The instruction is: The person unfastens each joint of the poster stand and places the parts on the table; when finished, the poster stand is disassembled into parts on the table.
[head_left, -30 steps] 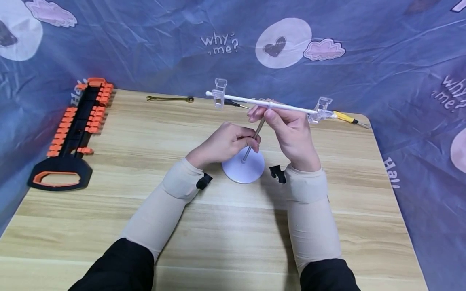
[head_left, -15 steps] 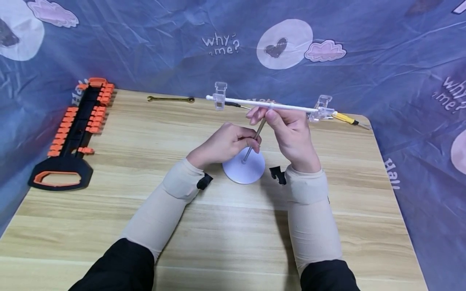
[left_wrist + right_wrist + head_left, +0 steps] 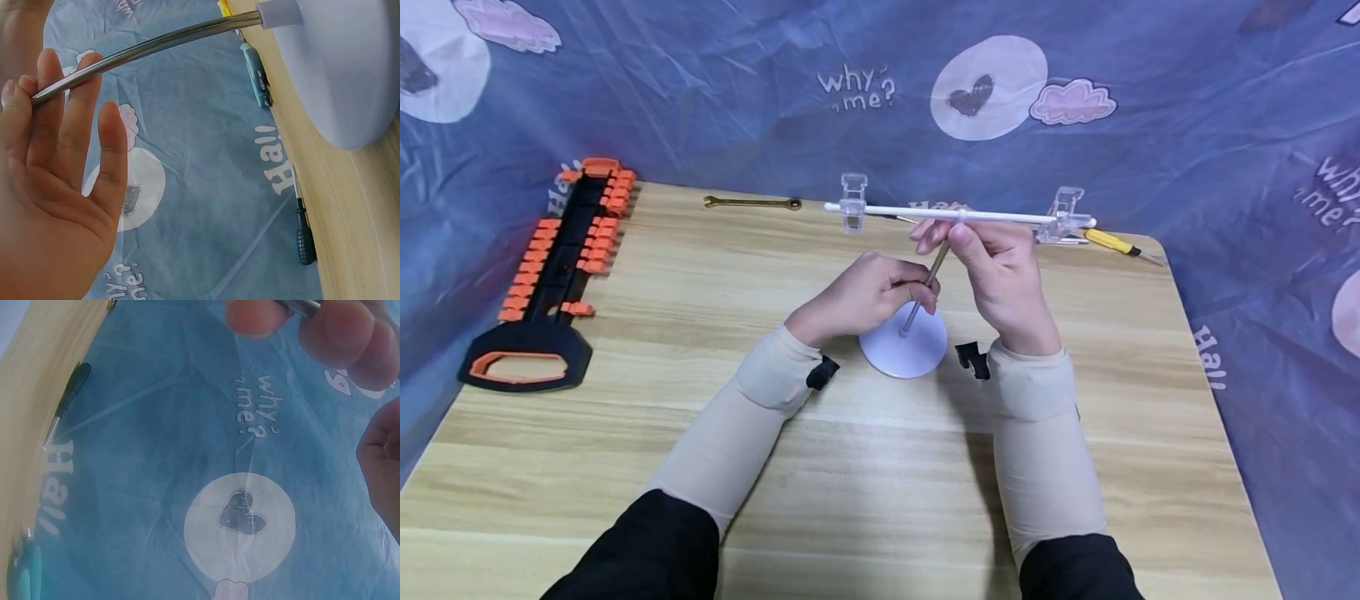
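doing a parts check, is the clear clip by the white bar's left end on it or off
On: the clear clip sits on the white bar near that end, with bar showing on both sides.

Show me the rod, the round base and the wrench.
Rod (image 3: 150,48): left wrist view, midway along its length.
Base (image 3: 902,355): head view, top face, in front of the rod's foot.
Wrench (image 3: 752,203): head view, middle of the handle.

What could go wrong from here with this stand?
The white crossbar could swing, as the right hand grips it only near its middle. The clear clips could slide off; they sit near its ends. The round base is narrower than the crossbar, so a sideways push might tip it.
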{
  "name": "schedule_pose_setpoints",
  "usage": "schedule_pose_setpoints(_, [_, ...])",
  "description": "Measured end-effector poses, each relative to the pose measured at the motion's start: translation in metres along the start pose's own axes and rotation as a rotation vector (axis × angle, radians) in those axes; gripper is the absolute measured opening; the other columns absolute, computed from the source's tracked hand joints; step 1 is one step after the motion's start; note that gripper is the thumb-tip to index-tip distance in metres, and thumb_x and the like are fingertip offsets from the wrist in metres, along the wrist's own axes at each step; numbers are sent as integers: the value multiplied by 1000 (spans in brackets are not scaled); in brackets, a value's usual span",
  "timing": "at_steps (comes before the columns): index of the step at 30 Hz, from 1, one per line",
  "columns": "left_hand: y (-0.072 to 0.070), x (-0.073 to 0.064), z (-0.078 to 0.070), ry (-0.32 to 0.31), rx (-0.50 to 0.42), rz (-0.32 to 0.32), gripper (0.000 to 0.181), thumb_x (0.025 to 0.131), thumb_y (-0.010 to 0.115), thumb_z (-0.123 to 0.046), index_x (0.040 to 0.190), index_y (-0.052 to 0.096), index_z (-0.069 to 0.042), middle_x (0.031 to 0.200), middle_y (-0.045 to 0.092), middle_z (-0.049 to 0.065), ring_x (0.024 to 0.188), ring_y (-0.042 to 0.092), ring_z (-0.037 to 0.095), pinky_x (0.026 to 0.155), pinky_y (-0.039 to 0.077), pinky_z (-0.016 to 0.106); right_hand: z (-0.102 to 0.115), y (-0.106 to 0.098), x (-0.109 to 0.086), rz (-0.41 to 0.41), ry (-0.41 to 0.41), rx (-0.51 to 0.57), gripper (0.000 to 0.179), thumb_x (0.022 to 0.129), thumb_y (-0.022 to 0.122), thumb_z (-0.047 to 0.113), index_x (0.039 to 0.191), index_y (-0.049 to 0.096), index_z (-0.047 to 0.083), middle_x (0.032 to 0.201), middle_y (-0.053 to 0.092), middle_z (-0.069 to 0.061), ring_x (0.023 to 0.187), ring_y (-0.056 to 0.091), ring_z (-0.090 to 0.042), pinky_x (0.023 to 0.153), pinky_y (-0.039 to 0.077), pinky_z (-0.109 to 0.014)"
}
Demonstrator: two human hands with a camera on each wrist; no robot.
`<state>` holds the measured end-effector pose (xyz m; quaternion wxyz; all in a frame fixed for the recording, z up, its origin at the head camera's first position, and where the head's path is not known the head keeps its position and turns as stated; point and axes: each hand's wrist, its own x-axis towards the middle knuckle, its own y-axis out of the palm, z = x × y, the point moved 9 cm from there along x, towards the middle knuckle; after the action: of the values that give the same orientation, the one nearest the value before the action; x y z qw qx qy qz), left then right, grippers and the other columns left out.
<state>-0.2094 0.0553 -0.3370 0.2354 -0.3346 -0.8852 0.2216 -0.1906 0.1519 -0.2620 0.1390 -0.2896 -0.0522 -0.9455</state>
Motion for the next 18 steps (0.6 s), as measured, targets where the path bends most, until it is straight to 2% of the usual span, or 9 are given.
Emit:
schedule_pose_setpoints(4, [0,1,-1,2,-11,2,22,105,67,-15,90,83,-13,95,80,-2,98,75,9,94,55,25,3,0,1,7,-7,25,31,103,69,32,93,78,3,90,77,-1,103,72,-24,104,53,-43])
schedule_pose_setpoints(8, [1,1,1,7,-15,6,22,106,66,-15,91,83,-14,95,80,-3,98,75,9,94,55,25,4,1,2,18,-18,46,34,103,69,29,95,75,-3,93,75,-2,104,70,-25,103,52,-42])
schedule_pose_setpoints(14, [2,0,3,2,-3,12,22,106,66,-16,91,82,-15,93,79,-4,94,73,7,91,55,25,-1,1,-1,18,0,36,25,104,67,34,96,77,13,92,76,1,105,71,-23,106,51,-42])
schedule_pose_setpoints(18, [1,1,1,7,7,1,23,106,66,-17,90,83,-16,93,79,-5,94,73,7,91,55,25,-2,1,0,20,0,32,25,104,67,34,95,78,13,90,76,1,104,72,-23,106,51,-43])
